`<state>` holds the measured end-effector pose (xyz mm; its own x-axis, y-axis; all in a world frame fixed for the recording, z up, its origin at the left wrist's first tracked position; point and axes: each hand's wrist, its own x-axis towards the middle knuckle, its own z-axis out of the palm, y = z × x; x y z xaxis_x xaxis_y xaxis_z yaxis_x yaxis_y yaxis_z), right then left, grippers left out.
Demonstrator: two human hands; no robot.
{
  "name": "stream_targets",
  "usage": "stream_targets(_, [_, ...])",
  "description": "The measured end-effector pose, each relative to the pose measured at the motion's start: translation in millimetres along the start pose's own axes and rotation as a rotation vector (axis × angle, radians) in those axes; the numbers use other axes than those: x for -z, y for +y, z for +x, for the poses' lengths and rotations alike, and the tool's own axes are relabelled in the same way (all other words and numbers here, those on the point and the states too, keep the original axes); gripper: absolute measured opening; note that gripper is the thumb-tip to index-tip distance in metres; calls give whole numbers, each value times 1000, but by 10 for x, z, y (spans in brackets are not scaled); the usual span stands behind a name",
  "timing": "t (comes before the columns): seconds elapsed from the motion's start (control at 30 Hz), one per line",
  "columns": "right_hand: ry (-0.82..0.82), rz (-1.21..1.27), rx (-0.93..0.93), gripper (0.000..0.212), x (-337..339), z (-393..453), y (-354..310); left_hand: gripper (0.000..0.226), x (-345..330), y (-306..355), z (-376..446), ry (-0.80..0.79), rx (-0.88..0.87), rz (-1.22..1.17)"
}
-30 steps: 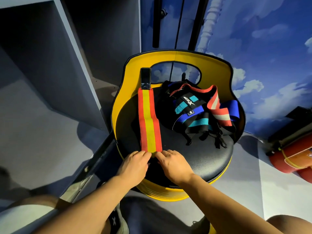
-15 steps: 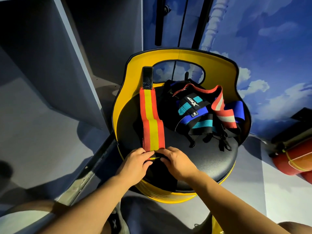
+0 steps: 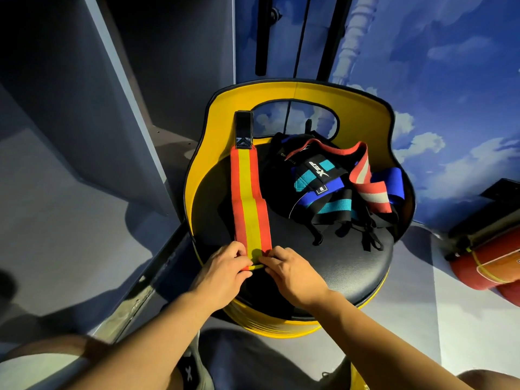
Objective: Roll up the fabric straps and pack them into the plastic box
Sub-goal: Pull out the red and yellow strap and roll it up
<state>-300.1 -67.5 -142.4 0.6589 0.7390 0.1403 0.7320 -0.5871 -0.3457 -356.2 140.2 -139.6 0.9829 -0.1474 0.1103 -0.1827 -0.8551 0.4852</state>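
A blue cloud-painted wall [image 3: 450, 80] stands behind a yellow barrel seat [image 3: 365, 114] with a black cushion [image 3: 351, 266]. In the head view, an orange-and-yellow strap [image 3: 247, 201] lies flat along the cushion's left side, its black tab [image 3: 243, 129] leaning on the yellow backrest. The left hand [image 3: 222, 274] and right hand [image 3: 292, 273] both pinch the strap's near end with curled fingers, where a small fold begins. A heap of other straps [image 3: 334, 187] lies at the cushion's back right. No plastic box shows.

Single head view, looking steeply down, close
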Motion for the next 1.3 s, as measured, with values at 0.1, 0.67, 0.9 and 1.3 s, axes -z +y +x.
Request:
stream_targets(0.1, [6, 18, -26, 35, -11, -14, -7, 23, -26, -28, 16, 7, -26, 43])
stream_targets(0.67, [175, 15, -215, 19, -179, 158, 65, 22, -18, -24, 144, 53, 193, -57])
stream_targets(0.9, [267, -220, 19, 14, -100, 154, 89, 6, 5, 28, 175, 116, 19, 86])
stream_targets(1.3, [67, -241, -92, 32, -117, 45, 81, 24, -17, 24, 122, 5, -4, 173])
